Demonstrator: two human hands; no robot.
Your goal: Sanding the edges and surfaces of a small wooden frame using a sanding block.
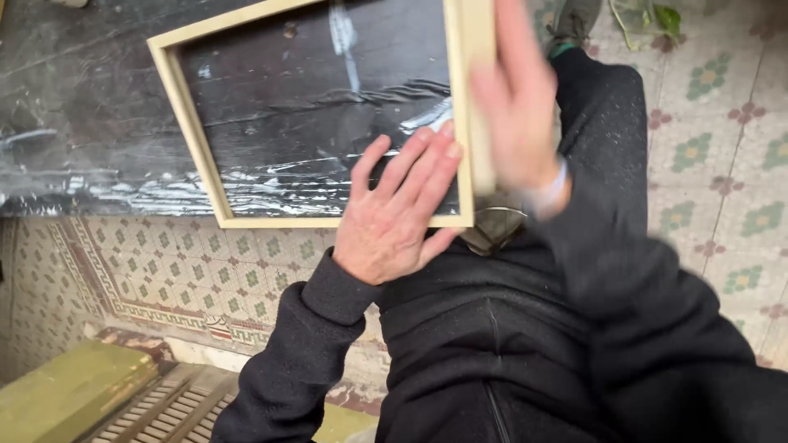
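Observation:
A pale wooden frame (182,107) lies flat on black plastic sheeting (74,107) spread over the floor. My left hand (394,213) rests palm down at the frame's near right corner, fingers spread across the sheeting inside it and touching the near rail. My right hand (517,107) is blurred with motion and lies flat, fingers together, against the frame's right rail. It holds nothing that I can see. Both arms wear black sleeves.
Patterned floor tiles (164,262) with small flower motifs surround the sheeting. My dark-trousered legs and a shoe (574,20) stretch along the right. A green painted ledge (74,390) and a metal grille (176,406) sit at the bottom left.

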